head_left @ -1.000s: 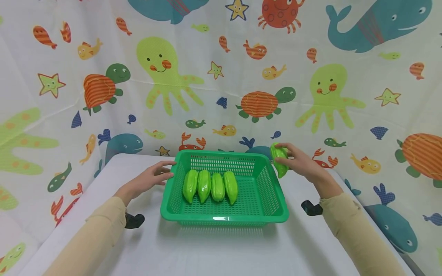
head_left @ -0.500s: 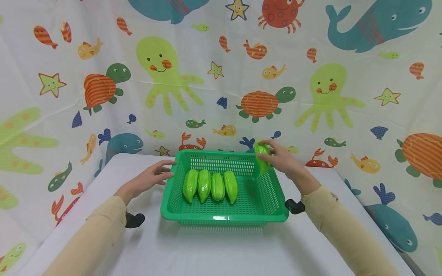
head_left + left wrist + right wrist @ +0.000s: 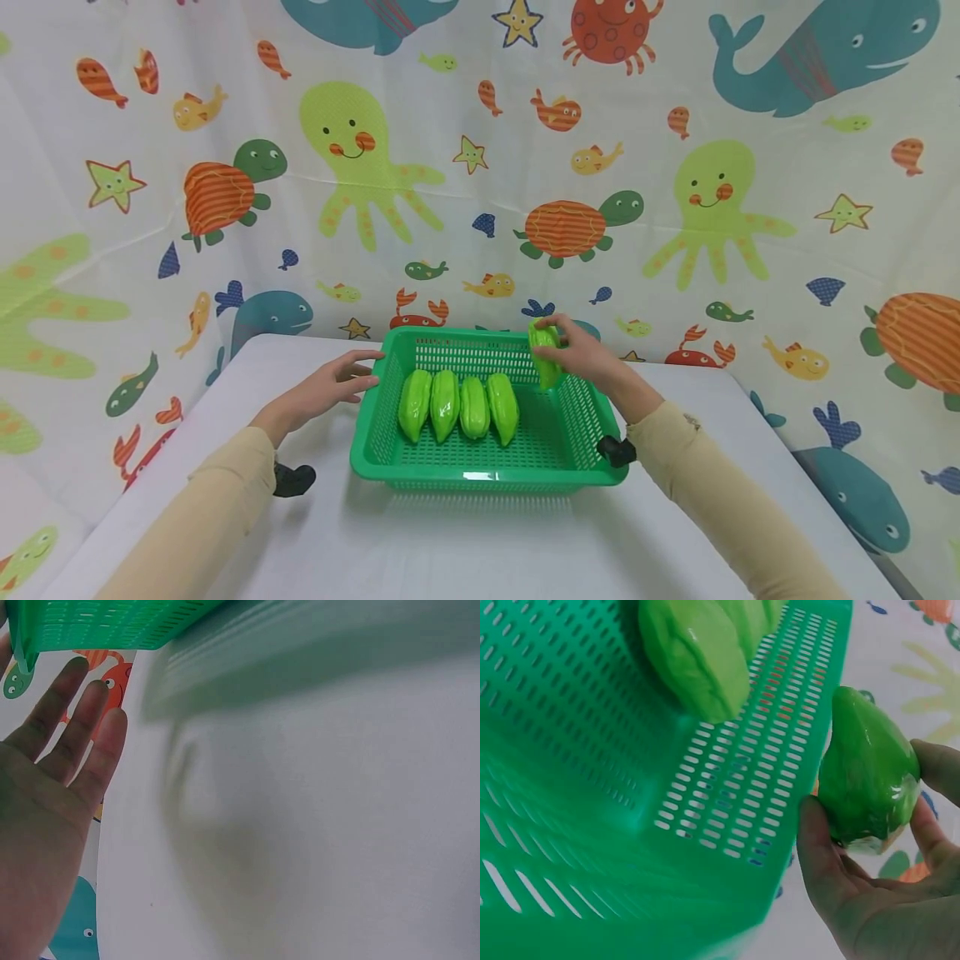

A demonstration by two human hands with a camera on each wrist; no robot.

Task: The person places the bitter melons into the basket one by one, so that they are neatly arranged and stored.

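Note:
My right hand pinches a glossy green ridged fruit, star-fruit-like in shape, between thumb and fingers. It hangs over the back right of the green plastic basket, narrow end down. In the right wrist view, the held fruit is beside the basket's rim. Several similar fruits lie side by side in the left half of the basket. My left hand is beside the basket's left rim with fingers extended; whether a fingertip touches the rim is hard to tell. Its palm holds nothing in the left wrist view.
The basket stands on a white table. Behind it hangs a white curtain printed with sea animals. The basket's perforated walls rise around the fruits. Dark devices are strapped at both wrists.
My right hand has carried the held fruit leftward, from outside the basket's right rim to above its back right part, dipping slightly at the end. The left hand and the lying fruits stay put.

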